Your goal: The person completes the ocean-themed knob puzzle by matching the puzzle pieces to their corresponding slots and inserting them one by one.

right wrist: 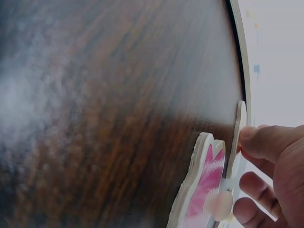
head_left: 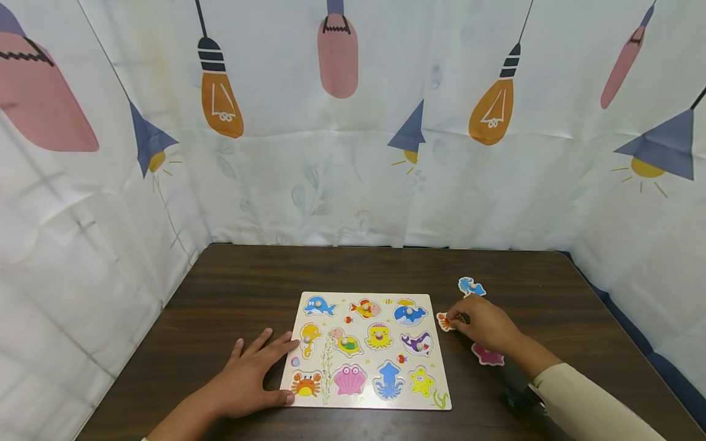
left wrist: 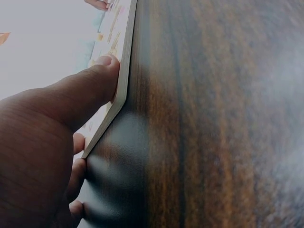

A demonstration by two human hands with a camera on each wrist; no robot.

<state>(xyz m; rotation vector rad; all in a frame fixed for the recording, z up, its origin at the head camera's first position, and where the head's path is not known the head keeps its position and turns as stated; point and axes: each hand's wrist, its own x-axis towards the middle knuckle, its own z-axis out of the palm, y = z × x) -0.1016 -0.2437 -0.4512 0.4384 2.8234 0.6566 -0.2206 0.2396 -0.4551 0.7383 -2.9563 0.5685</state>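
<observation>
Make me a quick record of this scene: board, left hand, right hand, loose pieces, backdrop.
Board: sea-animal puzzle board on dark table
Left hand: touching the puzzle board's left edge
Right hand: pinching orange piece beside the right edge
Loose pieces: blue piece farther off, pink piece nearer the person
Backdrop: printed white cloth

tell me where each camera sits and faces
Head: worn on the head, facing forward and down at table, board and curtain; left hand and right hand show.
Left wrist: on that wrist, facing the board's corner; the left hand shows, and apparently a bit of the right.
Right wrist: on that wrist, facing the pink piece; only the right hand shows.
Head and right wrist share the pink piece and the orange piece the right hand pinches.
</observation>
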